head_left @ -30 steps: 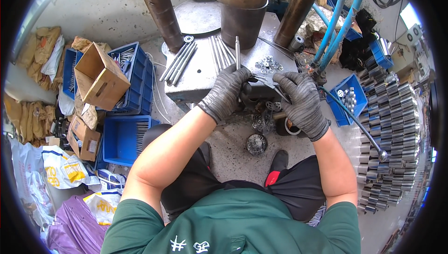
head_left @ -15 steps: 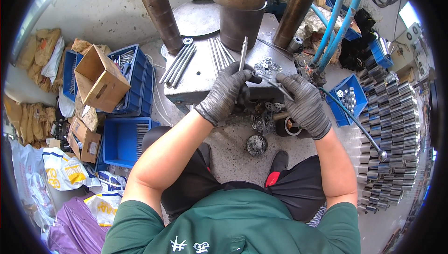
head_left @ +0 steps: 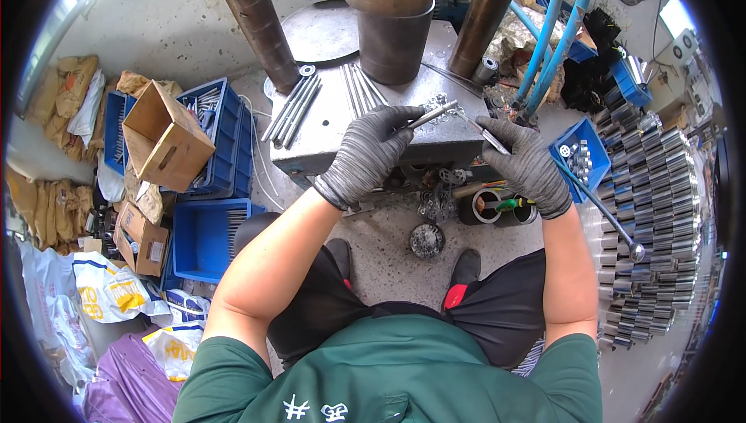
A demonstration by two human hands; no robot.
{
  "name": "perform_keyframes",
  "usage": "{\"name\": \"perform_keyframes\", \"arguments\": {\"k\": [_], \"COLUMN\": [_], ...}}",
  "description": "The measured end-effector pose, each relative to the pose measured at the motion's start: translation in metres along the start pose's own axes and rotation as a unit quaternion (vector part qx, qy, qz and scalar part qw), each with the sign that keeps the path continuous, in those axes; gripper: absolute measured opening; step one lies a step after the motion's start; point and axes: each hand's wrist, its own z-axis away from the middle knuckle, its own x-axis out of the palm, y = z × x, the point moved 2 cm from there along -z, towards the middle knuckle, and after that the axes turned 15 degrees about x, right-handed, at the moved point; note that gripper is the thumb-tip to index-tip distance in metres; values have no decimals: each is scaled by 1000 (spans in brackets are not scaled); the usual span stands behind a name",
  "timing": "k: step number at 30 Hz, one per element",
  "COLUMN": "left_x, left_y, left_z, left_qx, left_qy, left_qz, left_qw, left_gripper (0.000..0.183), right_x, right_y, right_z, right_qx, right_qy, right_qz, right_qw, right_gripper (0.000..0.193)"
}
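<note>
My gloved left hand [head_left: 367,149] is closed around one end of a thin metal rod [head_left: 434,114], which slants up to the right above the press table [head_left: 404,96]. Between the fingers of my gloved right hand [head_left: 530,160] is a second slim metal piece [head_left: 493,141], angled up to the left. The two tips come close together; whether they touch I cannot tell. Small metal rings [head_left: 439,102] lie on the table just behind them, partly hidden by the rod. Several loose rods [head_left: 294,110] rest at the table's left, and more rods [head_left: 359,90] lie nearer the middle.
A heavy steel cylinder [head_left: 395,42] stands between two thick posts [head_left: 250,19]. Below the table sit cups, one with a green-handled tool [head_left: 509,204], and a round tin [head_left: 427,242]. Blue bins [head_left: 203,248] flank the left; a blue box [head_left: 598,160] and stacked metal tubes [head_left: 657,221] the right.
The rod in my left hand has swung from upright to a low slant toward the right. My right hand has moved right and slightly down with its metal piece, uncovering the green-handled tool.
</note>
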Motion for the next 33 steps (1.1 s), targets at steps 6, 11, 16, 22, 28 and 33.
{"name": "perform_keyframes", "arguments": {"k": [6, 11, 16, 22, 28, 33], "left_x": [-5, -5, 6, 6, 6, 9], "left_y": [17, 9, 11, 7, 3, -2], "left_z": [-4, 1, 6, 5, 6, 6], "left_qx": [61, -48, -138, -193, -232, -235], "left_qy": [-54, -85, -97, -95, -59, -45], "left_qz": [-129, 38, 241, 291, 439, 508], "left_qw": [988, 994, 956, 932, 866, 828], "left_gripper": [29, 30, 49, 49, 47, 43], "right_x": [-7, -3, 11, 10, 10, 16], "right_y": [7, 6, -4, -6, -10, -5], "right_z": [1, 5, 8, 9, 10, 6], "right_qx": [-8, -4, -38, -20, -5, -69], "right_qy": [-25, -88, -151, -167, -158, -119], "right_qz": [44, 17, -21, -33, -28, 0], "right_qw": [999, 996, 988, 985, 987, 990], "right_gripper": [48, 48, 51, 52, 53, 53]}}
